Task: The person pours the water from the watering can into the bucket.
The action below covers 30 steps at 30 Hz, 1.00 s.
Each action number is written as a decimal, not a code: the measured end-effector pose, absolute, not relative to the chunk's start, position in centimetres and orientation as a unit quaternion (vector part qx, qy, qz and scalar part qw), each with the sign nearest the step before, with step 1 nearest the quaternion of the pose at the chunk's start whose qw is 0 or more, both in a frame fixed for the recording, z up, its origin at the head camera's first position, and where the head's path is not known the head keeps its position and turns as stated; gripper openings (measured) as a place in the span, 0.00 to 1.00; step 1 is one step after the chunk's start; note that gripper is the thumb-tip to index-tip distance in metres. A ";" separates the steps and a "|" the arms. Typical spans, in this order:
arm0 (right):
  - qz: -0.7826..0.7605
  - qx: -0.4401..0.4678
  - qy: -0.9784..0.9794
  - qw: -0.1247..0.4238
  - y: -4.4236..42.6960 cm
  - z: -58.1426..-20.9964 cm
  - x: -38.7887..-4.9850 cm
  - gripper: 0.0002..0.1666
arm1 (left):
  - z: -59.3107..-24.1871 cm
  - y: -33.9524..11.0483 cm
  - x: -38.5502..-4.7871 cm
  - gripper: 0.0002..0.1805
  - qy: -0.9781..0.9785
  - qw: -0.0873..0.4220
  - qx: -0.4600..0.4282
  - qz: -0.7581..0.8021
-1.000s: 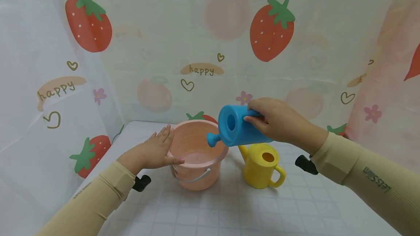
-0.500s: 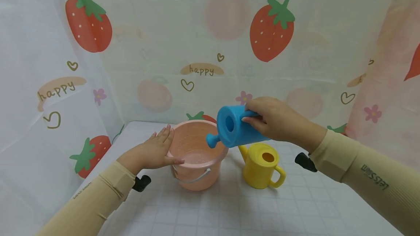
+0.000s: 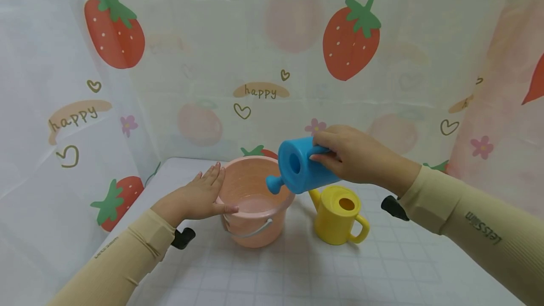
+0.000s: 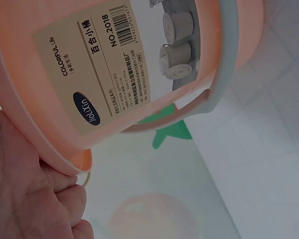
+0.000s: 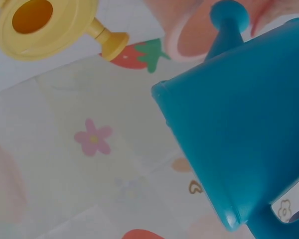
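Observation:
A pink bucket [image 3: 265, 228] with a grey-white bail handle stands on the table. My left hand [image 3: 197, 197] rests on its left rim, fingers extended and thumb along the front edge. My right hand [image 3: 359, 157] grips the handle of a blue watering can [image 3: 310, 171]. The can is tipped left in the air, its spout rose [image 3: 274, 184] over the bucket's opening. In the right wrist view the blue can [image 5: 244, 114] fills much of the picture and the right hand is mostly hidden. A printed label [image 4: 94, 74] shows on the bucket in the left wrist view.
A yellow watering can [image 3: 333, 221] stands upright on the white gridded table [image 3: 340, 277], right of the bucket and below the blue can. Behind hangs a curtain [image 3: 272, 27] printed with strawberries. Black wrist camera parts [image 3: 183, 238] sit below the left sleeve.
My right hand has moved slightly left, tipping the blue watering can a little further down over the bucket. The left hand, bucket and yellow can stay put.

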State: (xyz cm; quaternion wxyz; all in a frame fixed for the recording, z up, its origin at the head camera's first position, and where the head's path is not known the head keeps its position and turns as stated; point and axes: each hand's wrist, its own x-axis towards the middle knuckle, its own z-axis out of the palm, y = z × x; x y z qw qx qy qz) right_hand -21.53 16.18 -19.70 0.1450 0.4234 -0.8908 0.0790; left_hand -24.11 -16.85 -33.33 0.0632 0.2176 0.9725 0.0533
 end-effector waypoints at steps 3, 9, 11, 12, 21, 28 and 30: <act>0.077 0.426 -0.890 0.142 16.1 -19.6 -21.5 0.11 | -33.2 -16.8 -24.0 0.63 0.972 0.064 0.218 0.053; 0.072 0.446 -0.880 0.146 15.9 -19.4 -21.6 0.10 | -33.1 -16.9 -23.9 0.63 0.972 0.064 0.219 0.052; 0.067 0.456 -0.875 0.149 15.9 -19.3 -21.6 0.10 | -33.1 -16.9 -23.9 0.63 0.972 0.063 0.220 0.053; 0.064 0.461 -0.872 0.151 15.8 -19.3 -21.6 0.10 | -33.1 -16.9 -23.9 0.63 0.972 0.062 0.221 0.056; 0.056 0.504 -0.847 0.161 15.5 -19.0 -21.6 0.11 | -33.0 -16.9 -23.8 0.62 0.972 0.068 0.219 0.054; 0.028 0.509 -0.844 0.165 15.5 -18.8 -21.3 0.11 | -32.7 -16.8 -23.5 0.61 0.972 0.069 0.219 0.054; 0.018 0.510 -0.844 0.164 15.5 -18.8 -21.3 0.11 | -32.7 -16.8 -23.4 0.61 0.972 0.069 0.219 0.055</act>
